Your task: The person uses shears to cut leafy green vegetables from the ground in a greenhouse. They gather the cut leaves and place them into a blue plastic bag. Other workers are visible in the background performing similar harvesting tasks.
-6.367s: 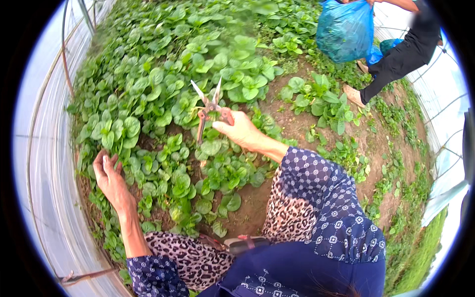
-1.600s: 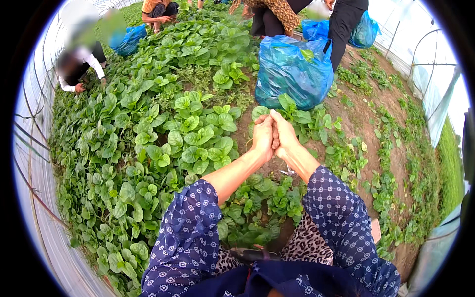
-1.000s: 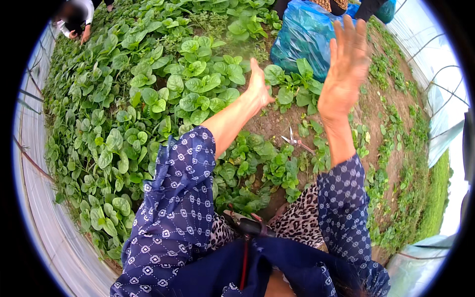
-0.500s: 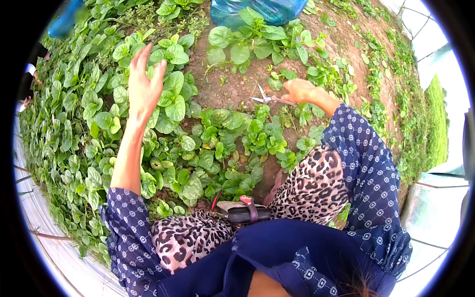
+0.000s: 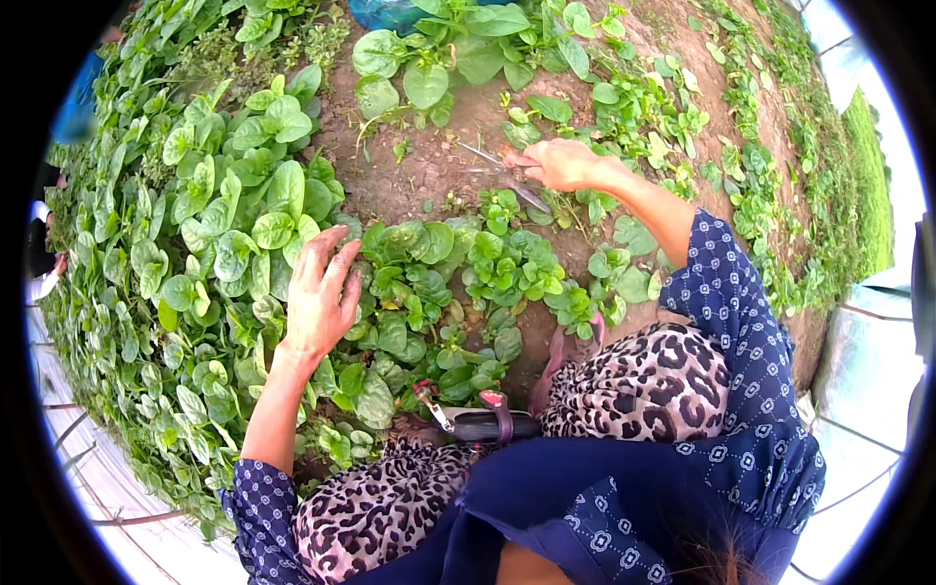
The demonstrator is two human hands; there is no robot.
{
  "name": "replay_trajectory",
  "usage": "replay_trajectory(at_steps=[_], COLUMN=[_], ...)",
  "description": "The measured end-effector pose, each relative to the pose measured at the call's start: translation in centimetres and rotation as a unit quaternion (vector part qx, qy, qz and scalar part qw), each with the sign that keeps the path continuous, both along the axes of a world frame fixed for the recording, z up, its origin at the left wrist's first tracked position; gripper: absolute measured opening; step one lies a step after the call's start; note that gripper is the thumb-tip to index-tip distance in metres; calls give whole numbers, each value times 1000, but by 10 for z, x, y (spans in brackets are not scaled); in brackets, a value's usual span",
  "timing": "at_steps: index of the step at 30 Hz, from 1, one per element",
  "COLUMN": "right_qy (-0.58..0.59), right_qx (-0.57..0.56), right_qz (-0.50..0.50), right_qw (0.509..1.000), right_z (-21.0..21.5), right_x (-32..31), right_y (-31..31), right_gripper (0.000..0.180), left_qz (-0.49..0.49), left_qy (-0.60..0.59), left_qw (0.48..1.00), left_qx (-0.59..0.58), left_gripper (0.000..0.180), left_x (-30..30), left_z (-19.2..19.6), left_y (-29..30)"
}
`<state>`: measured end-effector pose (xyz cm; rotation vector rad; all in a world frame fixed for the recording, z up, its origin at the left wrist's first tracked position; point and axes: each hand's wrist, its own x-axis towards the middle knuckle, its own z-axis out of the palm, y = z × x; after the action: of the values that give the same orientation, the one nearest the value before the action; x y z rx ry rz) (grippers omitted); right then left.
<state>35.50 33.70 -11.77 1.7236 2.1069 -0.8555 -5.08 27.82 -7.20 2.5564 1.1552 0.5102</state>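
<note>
My left hand point(image 5: 324, 292) hovers at the near edge of the dense leafy greens point(image 5: 219, 253), its fingers apart and holding nothing. A pair of scissors point(image 5: 529, 196) is gripped in my right hand point(image 5: 567, 164). Their blades are spread and point left over bare soil, slightly blurred. Low, round-leaved plants point(image 5: 419, 255) grow between my two hands, just in front of my knees. Cut stems, if any, cannot be made out.
A blue plastic bag point(image 5: 378, 14) stands at the far edge behind a leafy clump point(image 5: 458, 63). Between my knees rests a black object with a purple strap point(image 5: 485, 425). Another person point(image 5: 44, 268) shows partly at the far left. Plastic sheeting point(image 5: 858, 361) hangs at right.
My left hand has drawn back toward me and slightly right, over the nearer leaves. My right hand has shifted a little farther away and left, turning the scissors. The whole view has tilted nearer.
</note>
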Motion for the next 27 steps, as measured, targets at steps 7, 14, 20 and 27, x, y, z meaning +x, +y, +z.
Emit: replay_trajectory(at_steps=[7,14,20,27], right_qy=[286,501,-61,-3], right_qx=[83,-17,42,35], right_qz=[-158,-112,44,32], right_qw=[941,858,996,999], right_z=[80,84,9,-52], right_x=[-51,-115,-24,13], right_y=[2,-30,-48,-91], right_gripper=[30,47,56,40], left_qz=[74,189,162,268], left_qy=[-222,-519,-599,-641], left_qw=[903,578,627,616], left_qx=[-360,-600,-471,-371], left_gripper=[58,18,22,26], left_x=[60,90,23,-53], left_z=[13,13,23,21], left_y=[12,41,33,-19])
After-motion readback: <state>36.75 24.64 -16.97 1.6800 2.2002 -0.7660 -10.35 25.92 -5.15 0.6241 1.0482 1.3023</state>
